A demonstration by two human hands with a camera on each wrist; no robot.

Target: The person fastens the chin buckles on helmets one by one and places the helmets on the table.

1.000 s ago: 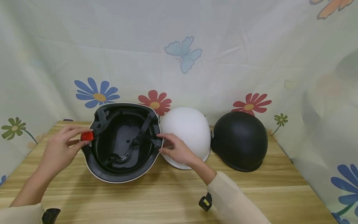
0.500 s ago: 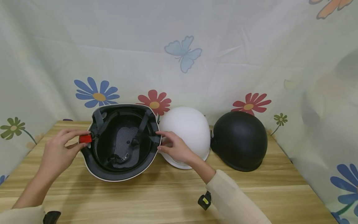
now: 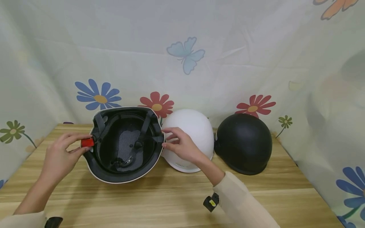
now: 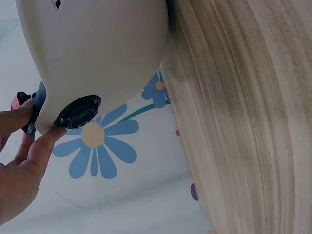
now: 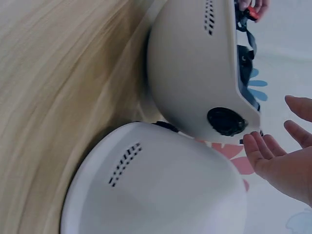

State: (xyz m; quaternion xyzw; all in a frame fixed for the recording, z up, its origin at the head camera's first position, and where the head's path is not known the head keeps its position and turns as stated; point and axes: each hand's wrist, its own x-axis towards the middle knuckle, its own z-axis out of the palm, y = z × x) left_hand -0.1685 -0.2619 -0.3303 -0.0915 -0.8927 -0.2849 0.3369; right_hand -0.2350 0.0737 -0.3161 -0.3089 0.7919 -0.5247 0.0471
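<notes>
A white-shelled helmet [image 3: 119, 179] lies tipped on the table, its black padded inside facing me, with dark straps [image 3: 146, 126] in it. My left hand [image 3: 61, 153] pinches the red buckle [image 3: 87, 142] at its left rim. In the left wrist view, a fingertip of that hand [image 4: 27, 168] touches the shell beside a round black side knob [image 4: 79, 112]. At the opposite rim is my right hand [image 3: 185, 146], thumb and index finger parted. The right wrist view shows this hand [image 5: 285, 163] with fingers extended, fingertips right at the rim near the other side knob [image 5: 226, 121].
Close to the right of the tipped helmet sits a second white helmet [image 3: 194, 129], dome up. Beyond it is a black helmet [image 3: 244, 144], also dome up. All rest on a wooden table [image 3: 171, 202] before a flower-printed cloth [image 3: 228, 31].
My right thumb and index finger have spread apart at the rim, and the hand has shifted slightly right. The tipped helmet has settled a little lower at its top edge. My left hand keeps its pinch.
</notes>
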